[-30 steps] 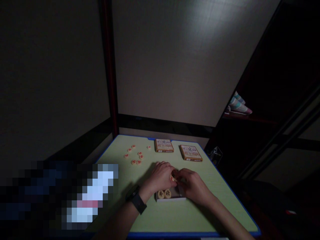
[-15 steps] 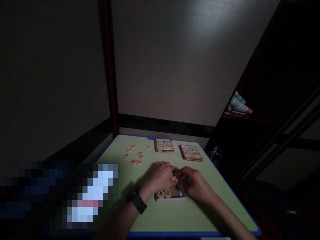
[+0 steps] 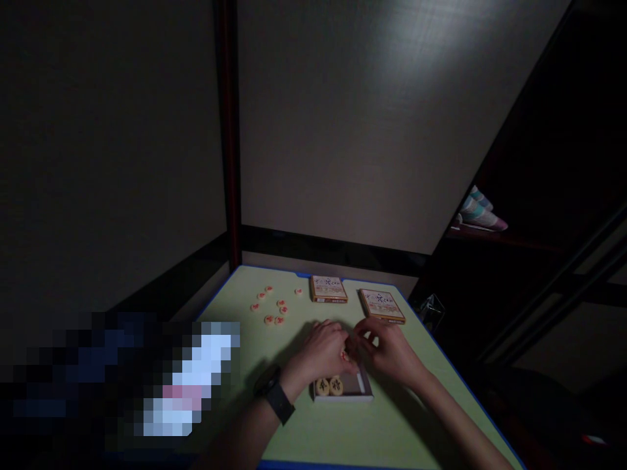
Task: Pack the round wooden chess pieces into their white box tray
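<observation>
Wearing a dark watch on its wrist, my left hand [image 3: 326,352] is curled over an open shallow box [image 3: 365,385] and holds red-marked round pieces [image 3: 345,354] near its thumb. My right hand [image 3: 386,349] meets it above the box's right side, thumb and fingers bent together; what its fingertips hold, if anything, is too small to tell. Two larger round pieces with dark characters [image 3: 329,386] lie side by side in the box's near left corner. My left hand hides the box's far part.
Several red-marked pieces [image 3: 281,303] lie scattered at the table's far left. Two closed flat boxes, one at the back [image 3: 328,289] and one to its right [image 3: 383,305], rest on the green table [image 3: 323,434]. A wall panel rises behind.
The view has shifted slightly, moving everything a little to the right and down. My right fingers have shifted over the pieces at my left hand, and fewer of those pieces show.
</observation>
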A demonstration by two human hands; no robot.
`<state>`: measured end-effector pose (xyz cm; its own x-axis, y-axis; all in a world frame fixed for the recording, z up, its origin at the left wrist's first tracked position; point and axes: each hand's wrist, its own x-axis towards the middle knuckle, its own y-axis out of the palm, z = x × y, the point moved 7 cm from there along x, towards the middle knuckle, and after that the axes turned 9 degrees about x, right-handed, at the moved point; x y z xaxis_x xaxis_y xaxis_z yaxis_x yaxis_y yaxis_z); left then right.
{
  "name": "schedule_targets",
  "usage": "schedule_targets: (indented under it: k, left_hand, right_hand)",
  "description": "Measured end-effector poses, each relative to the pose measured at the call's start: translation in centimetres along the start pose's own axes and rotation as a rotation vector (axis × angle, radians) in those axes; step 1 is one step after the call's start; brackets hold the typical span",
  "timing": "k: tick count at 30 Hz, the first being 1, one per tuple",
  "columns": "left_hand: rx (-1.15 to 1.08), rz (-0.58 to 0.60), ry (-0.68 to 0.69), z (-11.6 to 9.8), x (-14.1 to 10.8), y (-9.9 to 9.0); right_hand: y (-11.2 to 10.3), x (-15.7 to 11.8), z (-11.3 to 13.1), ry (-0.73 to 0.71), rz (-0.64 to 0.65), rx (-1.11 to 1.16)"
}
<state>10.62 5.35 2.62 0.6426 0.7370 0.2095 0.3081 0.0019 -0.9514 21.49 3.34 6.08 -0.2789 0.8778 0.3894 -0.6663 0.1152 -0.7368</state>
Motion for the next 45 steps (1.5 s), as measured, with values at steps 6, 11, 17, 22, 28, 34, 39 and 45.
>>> schedule_targets:
  k: [6, 11, 17, 22, 28, 34, 39, 45]
  left_hand:
    - [-0.046, -0.018, -0.031, 1.3, 0.3, -0.4]
    - [-0.127, -0.073, -0.139, 4.4, 0.4, -1.4]
    - [-0.188, -0.039, -0.212, 7.0, 0.2, -1.8]
    - [-0.219, -0.060, -0.399, 11.3, -1.3, -3.7]
    - [-0.023, 0.035, -0.704, 16.1, -4.1, -4.0]
    - [-0.005, 0.084, -0.712, 16.1, -4.4, -3.6]
    - [0.009, 0.103, -0.701, 15.9, -4.2, -3.7]
    - [0.049, 0.066, -0.728, 16.0, -4.3, -4.2]
  right_hand:
    - [3.5, 10.2, 0.5, 0.002, 0.257, -0.308]
    - [9.3, 17.0, 1.0, -0.029, 0.429, -0.391]
    - [13.8, 19.0, 0.0, 0.017, 0.602, -0.489]
    - [14.2, 18.9, 0.0, 0.003, 0.666, -0.490]
    - [14.4, 18.3, 2.2, -0.113, 0.656, -0.413]
    - [16.2, 17.6, 3.3, -0.174, 0.661, -0.403]
    - [17.0, 17.3, 3.3, -0.151, 0.641, -0.441]
    - [16.7, 17.2, 4.2, -0.164, 0.600, -0.410]
